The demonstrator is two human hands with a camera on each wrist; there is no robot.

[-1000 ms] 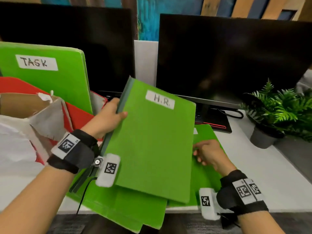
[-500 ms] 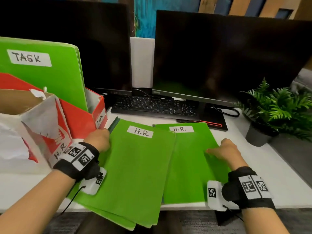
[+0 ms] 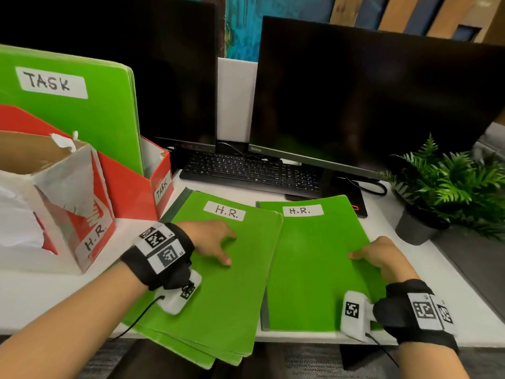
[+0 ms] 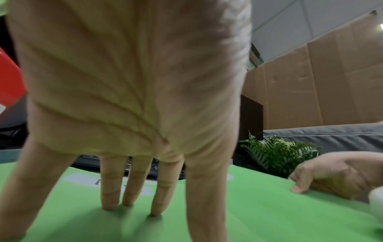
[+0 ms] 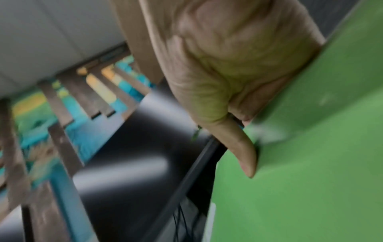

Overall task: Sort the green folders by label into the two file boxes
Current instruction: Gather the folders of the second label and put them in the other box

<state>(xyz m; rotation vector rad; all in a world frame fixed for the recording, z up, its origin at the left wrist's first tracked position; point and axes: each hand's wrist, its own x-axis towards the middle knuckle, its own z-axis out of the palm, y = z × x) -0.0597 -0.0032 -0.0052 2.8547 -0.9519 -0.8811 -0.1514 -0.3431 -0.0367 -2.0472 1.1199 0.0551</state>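
Two lots of green folders lie on the white desk. Fingers spread, my left hand (image 3: 226, 246) presses flat on the top H.R. folder (image 3: 226, 302) of the left stack; the left wrist view shows its fingertips (image 4: 110, 206) on that cover (image 4: 228, 217). My right hand (image 3: 366, 253) grips the right edge of the other H.R. folder (image 3: 308, 269), thumb (image 5: 246, 157) on top of the cover (image 5: 311, 172) and fingers hidden under it. At the left stand the torn white-and-red H.R. box (image 3: 87, 214) and the red TASK box (image 3: 161, 187), which holds upright TASK folders (image 3: 90, 113).
A black keyboard (image 3: 254, 173) and two dark monitors (image 3: 369, 99) stand behind the folders. A potted fern (image 3: 437, 192) sits at the right. The left stack overhangs the desk's front edge (image 3: 300, 337).
My left hand lowered the raised H.R. folder onto the left stack, then slid from its left edge onto its face. My right hand stayed at the right folder's edge.
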